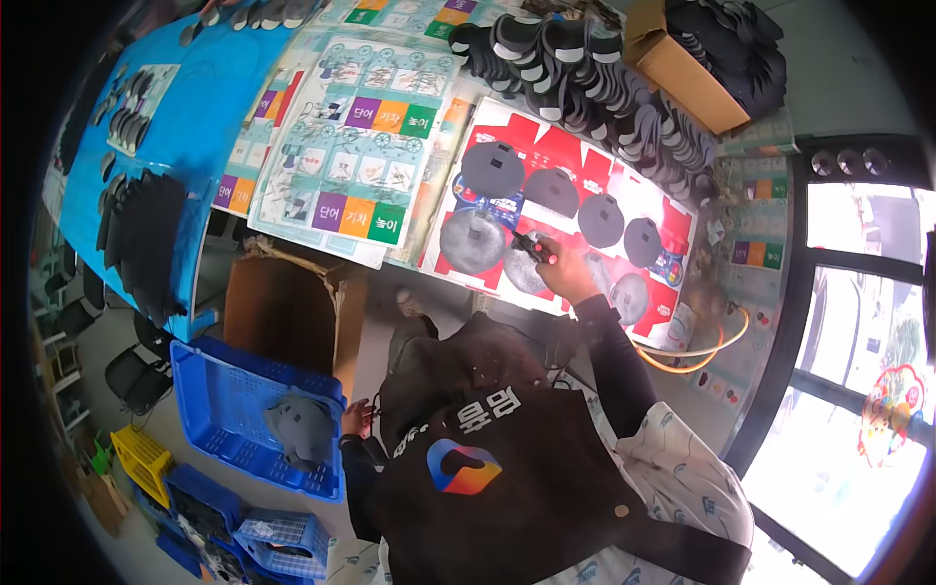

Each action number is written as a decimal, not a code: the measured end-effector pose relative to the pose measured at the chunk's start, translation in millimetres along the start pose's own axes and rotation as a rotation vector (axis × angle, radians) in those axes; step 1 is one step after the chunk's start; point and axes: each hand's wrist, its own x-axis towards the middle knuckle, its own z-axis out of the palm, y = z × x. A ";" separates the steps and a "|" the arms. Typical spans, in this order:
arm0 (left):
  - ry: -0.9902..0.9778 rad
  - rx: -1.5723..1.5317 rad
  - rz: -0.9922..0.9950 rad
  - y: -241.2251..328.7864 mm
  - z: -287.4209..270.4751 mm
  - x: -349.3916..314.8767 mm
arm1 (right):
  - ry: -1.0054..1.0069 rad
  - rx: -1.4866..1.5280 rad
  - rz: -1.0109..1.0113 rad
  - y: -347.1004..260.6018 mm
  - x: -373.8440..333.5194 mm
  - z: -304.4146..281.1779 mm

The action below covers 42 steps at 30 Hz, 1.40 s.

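- Right hand (567, 274): grip clamped on dark tool (527, 245), over grey discs (472, 242) on red-white sheet (559, 148)
- Left hand (356, 418): beside blue crate (219, 409); grip cannot be told
- Dark pads (561, 73) heaped behind

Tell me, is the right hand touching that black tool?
Touching: the head view shows the right hand with its fingers around the black tool.
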 end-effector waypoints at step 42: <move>-0.007 -0.245 -0.063 38.3 34.4 -35.0 | 0.171 0.201 0.020 -2.0 147.3 -42.8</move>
